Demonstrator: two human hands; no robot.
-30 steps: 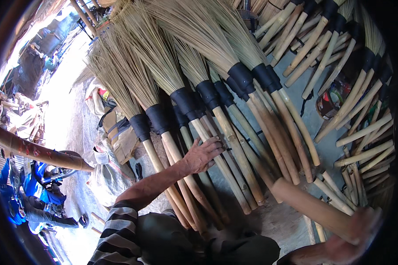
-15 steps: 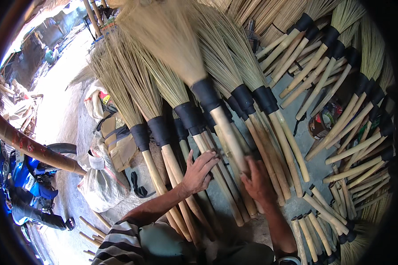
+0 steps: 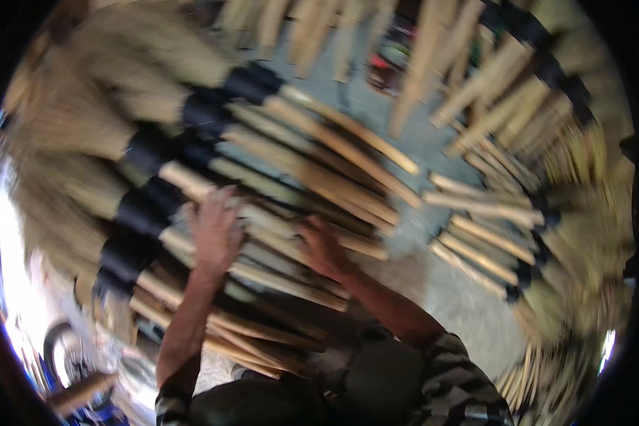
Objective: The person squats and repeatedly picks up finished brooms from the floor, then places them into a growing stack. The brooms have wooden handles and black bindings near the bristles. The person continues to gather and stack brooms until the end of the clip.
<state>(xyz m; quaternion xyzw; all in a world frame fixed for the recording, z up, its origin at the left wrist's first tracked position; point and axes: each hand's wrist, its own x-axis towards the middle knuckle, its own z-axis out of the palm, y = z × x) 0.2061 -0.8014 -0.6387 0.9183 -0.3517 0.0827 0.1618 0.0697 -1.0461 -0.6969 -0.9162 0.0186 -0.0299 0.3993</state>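
Seemingly mid-sort, a person in striped sleeves presses both hands onto a fanned stack of brooms [image 3: 263, 234] laid across a grey floor [image 3: 419, 270]. Left hand [image 3: 214, 231] lies flat with fingers spread over the pale wooden handles, just past the black bindings [image 3: 145, 206] that tie each straw head to its stick; it grips nothing, and appears to pin the sticks so they cannot roll. Right hand [image 3: 321, 245] rests beside it on the same handles, nearer their free ends, fingers loosely curled; the picture is too blurred to say whether it clasps one stick or only leans on them. Straw heads [image 3: 99, 106] flare outward beyond the left hand, all pointing one way, which lets the handles lie close and overlap under the palms. Beyond the right hand, well apart across bare floor, a second batch of brooms [image 3: 497, 234] lies with handles pointing back toward the stack and heads outward. More handles [image 3: 447, 78] hang or lie at the far side, above both hands. A dark wheel-like shape [image 3: 64, 351] shows low beside the left forearm.
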